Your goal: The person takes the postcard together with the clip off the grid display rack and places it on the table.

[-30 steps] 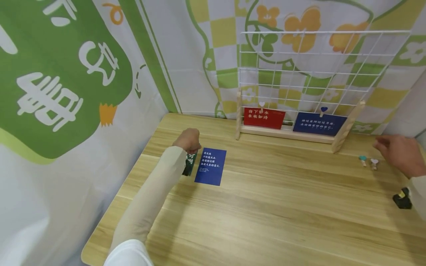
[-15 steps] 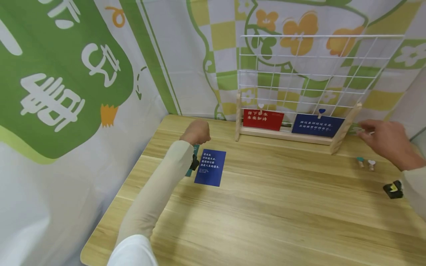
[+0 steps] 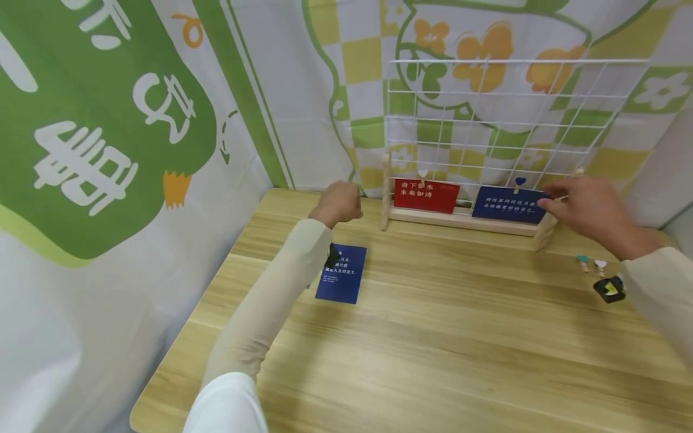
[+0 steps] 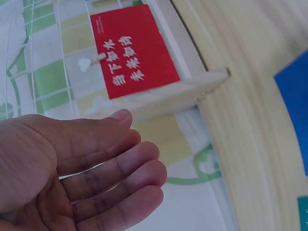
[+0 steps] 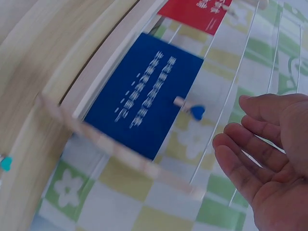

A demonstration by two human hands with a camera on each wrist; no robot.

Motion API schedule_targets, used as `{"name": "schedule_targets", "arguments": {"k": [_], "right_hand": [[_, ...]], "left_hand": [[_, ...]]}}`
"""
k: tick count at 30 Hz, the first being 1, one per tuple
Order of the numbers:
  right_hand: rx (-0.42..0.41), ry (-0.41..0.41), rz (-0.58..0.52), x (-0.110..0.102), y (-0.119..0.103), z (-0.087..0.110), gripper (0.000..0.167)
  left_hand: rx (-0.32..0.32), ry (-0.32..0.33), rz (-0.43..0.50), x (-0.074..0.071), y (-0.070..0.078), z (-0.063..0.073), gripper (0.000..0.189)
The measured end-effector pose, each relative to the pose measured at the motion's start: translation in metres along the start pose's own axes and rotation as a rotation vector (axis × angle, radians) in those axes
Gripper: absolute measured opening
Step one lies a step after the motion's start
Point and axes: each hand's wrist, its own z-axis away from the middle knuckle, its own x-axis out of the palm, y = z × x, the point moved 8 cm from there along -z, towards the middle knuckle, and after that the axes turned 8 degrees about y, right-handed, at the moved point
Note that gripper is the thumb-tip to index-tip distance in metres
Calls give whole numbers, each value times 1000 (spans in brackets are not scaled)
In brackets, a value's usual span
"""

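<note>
White wire rack [image 3: 489, 145] now nearer left hand [image 3: 338, 202] and right hand [image 3: 591, 208], both empty, relaxed.

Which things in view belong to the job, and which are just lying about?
Likely the job:
grid rack
clipped red card
clipped blue card
flat blue card
teal card, mostly out of view
loose teal heart clip
loose white heart clip

Probably just surroundings:
table
patterned cloth behind it

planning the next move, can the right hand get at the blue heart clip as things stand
Probably yes: the right hand looks empty and close to the blue heart clip, with nothing visible between them in the right wrist view.
</note>
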Motion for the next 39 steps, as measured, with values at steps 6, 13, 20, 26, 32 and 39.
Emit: {"name": "schedule_targets", "arguments": {"k": [6,13,20,26,32,39], "right_hand": [[-45,6,-43,10,-29,-17,32],[-53,-20,-62,22,-53,-34,35],[-65,-40,-119,33,-70,-46,38],[-67,-65,-145,45,-80,-58,37],[-58,-82,-163,58,-92,-69,37],[-67,-81,-175,75,-102,-81,37]], "left_hand": [[-4,19,48,-8,18,-6,16],[32,54,31,-13,36,-13,18],[38,91,29,-12,45,-22,25],[7,90,51,-9,52,-30,32],[-20,79,80,-5,58,-35,36],[-15,67,83,0,63,-39,27]]}}
